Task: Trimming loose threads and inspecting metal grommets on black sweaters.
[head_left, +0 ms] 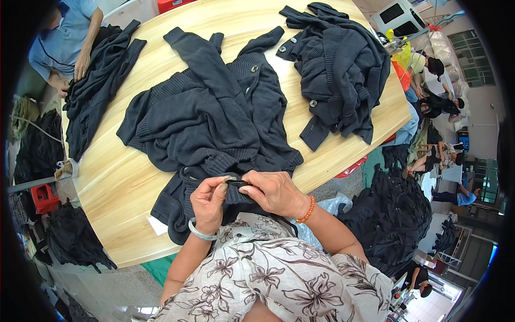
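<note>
Partly hidden under both hands, a small dark strip (236, 183) shows only as a short black sliver between the fingertips, and what it is cannot be made out. From the head view, the near hem of the dark knitted cardigan (209, 123) disappears below the person's flowered top (268, 268), and its lower edge hangs off the table rim out of sight.

The left hand (209, 201) comes up from the lower edge with a pale bangle (199, 232) at the wrist; its thumb and forefinger are pinched together on the left end of the strip. The right hand (274, 192), an orange bead bracelet (307, 210) on its wrist, lies knuckles up with the fingers curled and closed on the strip's right end, pressing it against the cardigan's hem at the near edge of the round wooden table (115, 182).

Beyond, a second heap of dark cardigans (338, 70) lies crumpled at the table's far right, well apart from the hands. At the far left another person's hand (81, 64) rests on a third dark garment (96, 86). Black clothing piles (391, 214) sit on the floor to the right, dim and hard to separate
</note>
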`<state>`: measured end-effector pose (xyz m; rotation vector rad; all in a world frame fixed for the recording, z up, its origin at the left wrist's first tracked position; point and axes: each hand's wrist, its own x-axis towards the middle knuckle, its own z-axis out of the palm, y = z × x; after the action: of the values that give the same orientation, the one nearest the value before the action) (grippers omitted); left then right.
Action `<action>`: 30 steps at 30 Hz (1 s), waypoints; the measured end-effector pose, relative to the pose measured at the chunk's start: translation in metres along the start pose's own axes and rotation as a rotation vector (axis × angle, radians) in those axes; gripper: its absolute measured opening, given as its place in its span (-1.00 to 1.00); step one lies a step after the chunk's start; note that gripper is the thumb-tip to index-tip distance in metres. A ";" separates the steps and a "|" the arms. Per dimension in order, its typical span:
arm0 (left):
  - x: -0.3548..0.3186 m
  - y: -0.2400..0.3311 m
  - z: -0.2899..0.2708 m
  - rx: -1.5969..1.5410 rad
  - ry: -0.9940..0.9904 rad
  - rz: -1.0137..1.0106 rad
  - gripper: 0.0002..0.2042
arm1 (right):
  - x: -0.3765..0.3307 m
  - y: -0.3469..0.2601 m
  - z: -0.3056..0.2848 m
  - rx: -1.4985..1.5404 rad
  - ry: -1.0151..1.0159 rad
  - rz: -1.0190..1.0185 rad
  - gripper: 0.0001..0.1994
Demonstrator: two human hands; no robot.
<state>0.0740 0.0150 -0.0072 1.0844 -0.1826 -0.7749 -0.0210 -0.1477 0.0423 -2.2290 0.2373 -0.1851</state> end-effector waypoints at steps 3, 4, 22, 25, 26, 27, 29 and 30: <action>-0.001 -0.003 -0.001 0.005 0.012 -0.012 -0.82 | 0.000 0.000 0.002 -0.026 0.032 -0.014 -0.83; -0.001 -0.004 -0.003 -0.001 0.017 -0.028 -0.82 | 0.000 0.001 0.003 -0.034 0.050 -0.031 -0.83; -0.011 -0.006 0.007 0.152 -0.110 0.067 -0.82 | 0.003 0.003 0.011 0.331 0.117 0.100 -0.63; -0.016 -0.014 0.005 0.085 -0.127 0.030 -0.82 | -0.007 0.009 0.008 0.305 0.034 0.166 -0.76; -0.019 -0.014 0.006 0.056 -0.141 -0.030 -0.79 | -0.009 0.007 0.008 0.285 0.040 0.185 -0.81; -0.022 -0.014 0.004 0.052 -0.155 -0.053 -0.78 | -0.011 0.007 0.009 0.285 0.033 0.183 -0.81; -0.029 -0.015 0.001 0.045 -0.177 -0.089 -0.74 | -0.016 0.007 0.009 0.233 0.037 0.092 -0.83; -0.032 -0.017 -0.004 0.043 -0.169 -0.085 -0.74 | -0.019 0.006 0.009 0.211 0.016 0.070 -0.87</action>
<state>0.0444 0.0342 -0.0165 1.0727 -0.2991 -0.9430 -0.0378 -0.1405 0.0314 -2.0073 0.2903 -0.1819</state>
